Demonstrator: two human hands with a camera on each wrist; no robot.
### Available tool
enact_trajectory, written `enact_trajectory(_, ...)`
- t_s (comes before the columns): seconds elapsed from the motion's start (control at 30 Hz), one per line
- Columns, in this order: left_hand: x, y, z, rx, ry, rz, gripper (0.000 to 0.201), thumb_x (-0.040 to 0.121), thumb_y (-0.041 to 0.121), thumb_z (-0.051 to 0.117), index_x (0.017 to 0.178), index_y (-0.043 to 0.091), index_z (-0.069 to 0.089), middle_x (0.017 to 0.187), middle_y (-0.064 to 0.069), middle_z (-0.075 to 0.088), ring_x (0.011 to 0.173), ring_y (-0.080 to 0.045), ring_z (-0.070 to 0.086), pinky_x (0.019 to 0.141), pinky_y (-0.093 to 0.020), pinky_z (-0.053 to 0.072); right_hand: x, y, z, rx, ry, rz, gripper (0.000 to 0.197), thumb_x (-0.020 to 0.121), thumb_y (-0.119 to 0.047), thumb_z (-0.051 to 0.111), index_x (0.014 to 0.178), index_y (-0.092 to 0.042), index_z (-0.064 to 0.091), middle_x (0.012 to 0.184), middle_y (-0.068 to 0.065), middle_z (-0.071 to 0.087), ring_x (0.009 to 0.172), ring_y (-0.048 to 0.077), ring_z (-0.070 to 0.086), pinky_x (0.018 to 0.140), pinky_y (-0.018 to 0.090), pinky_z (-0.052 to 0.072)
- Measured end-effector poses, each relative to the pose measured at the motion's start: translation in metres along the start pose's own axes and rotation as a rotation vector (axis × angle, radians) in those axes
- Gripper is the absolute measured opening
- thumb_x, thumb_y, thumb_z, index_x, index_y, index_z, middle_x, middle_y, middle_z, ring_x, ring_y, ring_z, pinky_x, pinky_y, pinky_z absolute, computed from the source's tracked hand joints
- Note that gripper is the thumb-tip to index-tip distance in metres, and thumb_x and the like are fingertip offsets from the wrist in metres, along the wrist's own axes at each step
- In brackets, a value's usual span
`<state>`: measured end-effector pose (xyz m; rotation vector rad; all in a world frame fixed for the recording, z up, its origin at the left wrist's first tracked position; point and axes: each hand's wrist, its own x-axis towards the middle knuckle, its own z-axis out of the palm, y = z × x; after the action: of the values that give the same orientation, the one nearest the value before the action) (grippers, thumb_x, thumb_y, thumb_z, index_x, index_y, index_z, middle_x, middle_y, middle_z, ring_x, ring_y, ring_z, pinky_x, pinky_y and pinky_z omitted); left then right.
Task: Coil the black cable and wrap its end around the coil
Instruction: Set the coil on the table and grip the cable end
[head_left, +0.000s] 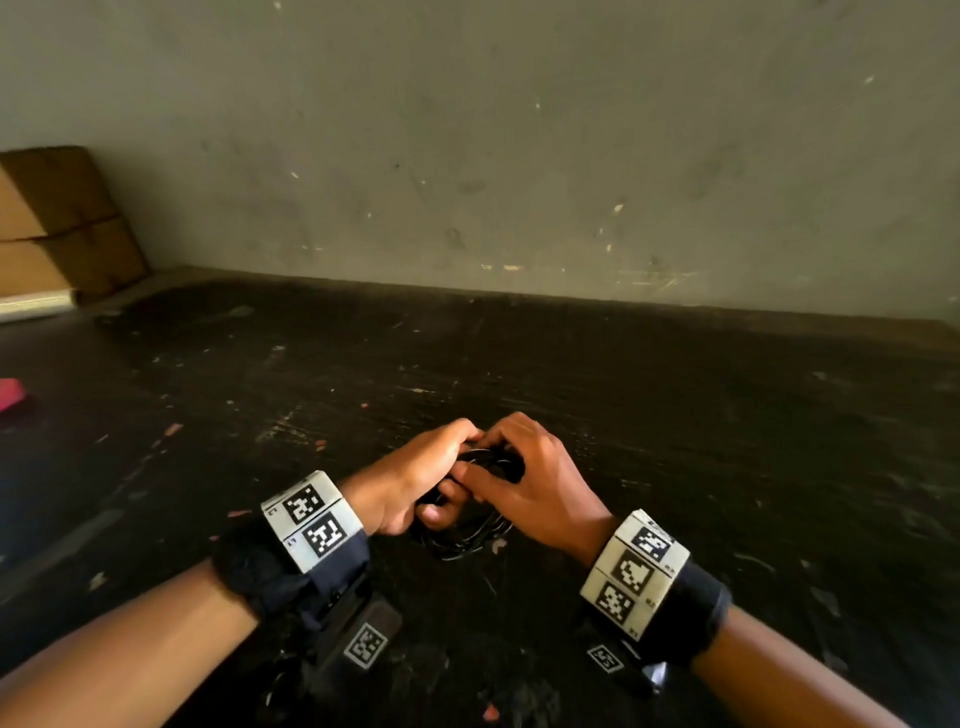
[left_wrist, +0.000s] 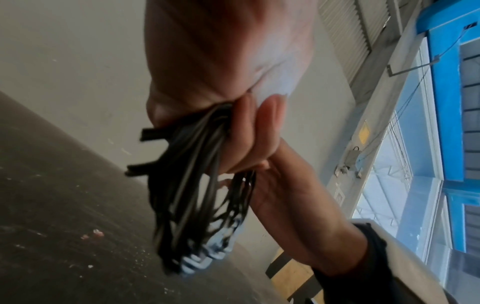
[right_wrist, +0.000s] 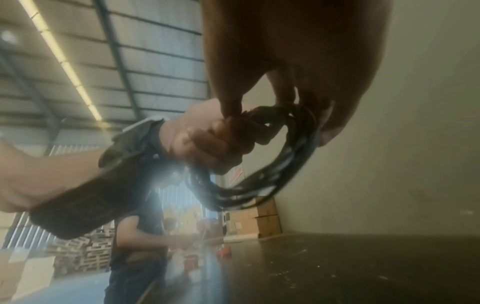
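Note:
The black cable (head_left: 470, 535) is gathered into a coil of several loops, held above the dark table between both hands. My left hand (head_left: 415, 480) grips one side of the coil (left_wrist: 192, 185), fingers curled round the bundle. My right hand (head_left: 530, 467) holds the other side of the coil (right_wrist: 291, 156), its thumb and fingers pinching the strands at the top. A short stiff cable end (left_wrist: 153, 133) sticks out of the bundle near my left palm. The lower loops hang free below both hands. My hands hide the top of the coil in the head view.
The dark, scuffed table (head_left: 675, 415) runs back to a grey wall (head_left: 519, 156). Cardboard boxes (head_left: 57, 223) stand at the far left and a red object (head_left: 10, 393) lies at the left edge. Another person (right_wrist: 140, 242) stands off to the left.

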<state>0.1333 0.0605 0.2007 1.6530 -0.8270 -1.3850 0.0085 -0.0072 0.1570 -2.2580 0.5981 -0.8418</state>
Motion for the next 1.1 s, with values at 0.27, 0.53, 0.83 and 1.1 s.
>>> enact_trajectory(0.27,-0.009,0.002,-0.043,0.085,0.213,0.078,0.032,0.098,0.028,0.029,0.073,0.018,0.045,0.051,0.001,0.033,0.026,-0.004,0.025,0.031,-0.01,0.017,0.028,-0.036,0.025,0.069,0.073,-0.023,0.02,0.079,-0.031,0.068,0.082,-0.013,0.058,0.081,0.0,0.061,0.073,0.012,0.06,0.065,0.032,0.052)
enact_trajectory(0.53,-0.026,0.015,-0.092,-0.048,-0.1,0.006,0.058,0.097,0.05,0.026,0.048,0.021,0.034,0.035,0.008,0.025,0.023,-0.003,0.016,0.033,-0.01,0.009,0.043,-0.073,0.044,0.04,0.015,-0.213,0.013,0.09,-0.017,0.06,0.102,-0.013,0.061,0.096,-0.001,0.066,0.09,0.009,0.064,0.079,0.026,0.053)
enact_trajectory(0.83,-0.029,0.003,-0.128,-0.058,-0.047,0.364,0.046,0.099,0.037,0.034,0.073,0.012,0.065,0.055,-0.01,0.06,0.053,-0.021,0.058,0.063,-0.031,0.047,0.05,-0.094,0.07,0.128,0.263,-0.05,0.01,0.091,-0.018,0.06,0.095,-0.011,0.065,0.084,-0.004,0.071,0.08,0.004,0.068,0.072,0.018,0.053)
enact_trajectory(1.1,-0.027,-0.035,-0.129,-0.36,0.176,0.247,0.043,0.094,0.038,0.047,0.066,0.007,0.058,0.032,0.008,0.033,0.027,-0.008,0.03,0.034,-0.018,0.028,0.043,-0.094,0.11,0.162,0.377,0.095,0.009,0.091,-0.021,0.06,0.09,-0.013,0.065,0.081,-0.005,0.069,0.073,0.006,0.067,0.064,0.021,0.055)
